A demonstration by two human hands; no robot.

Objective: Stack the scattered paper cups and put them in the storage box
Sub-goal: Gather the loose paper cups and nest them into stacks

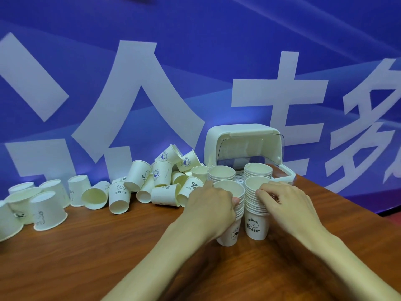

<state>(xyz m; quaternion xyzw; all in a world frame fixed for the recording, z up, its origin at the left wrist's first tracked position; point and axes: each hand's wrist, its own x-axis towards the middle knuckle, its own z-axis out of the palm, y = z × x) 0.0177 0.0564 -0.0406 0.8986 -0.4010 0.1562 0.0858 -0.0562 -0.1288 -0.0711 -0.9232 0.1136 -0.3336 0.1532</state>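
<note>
backdrop (195, 61): blue, with big white characters, rising behind the far edge of the tabletop.
tabletop (108, 257): brown wood grain, bearing everything below.
storage box (245, 131): white, at the far right corner of the tabletop, clear lid swung up and back, front open toward the hands; ready for loading.
loose cups (119, 198): heaped along the far edge, left of the storage box, mostly on their sides, a few mouth-down; unstacked, probably the larger share of the work left.
upturned cups (47, 210): smaller group near the left edge, mouth-down, apart from the heap; likewise unstacked.
right hand (282, 198): curled over the upper rims of the Bear stack (256, 227), gripping from its right side.
left hand (210, 205): wrapped round the left stack (230, 190), thumb tip at the rims, firm hold.
rear stacks (221, 172): two, upright, side by side at the open front of the storage box, seemingly already stored; hard to tell whether fully inside.
Bear stack: upright on the tabletop just in front of the storage box, beside the left stack, touching or nearly so; built, not yet boxed.
left stack: a little shorter, base on the tabletop, upright or slightly tilted; built, not yet boxed, likely next in along with its neighbour.
</note>
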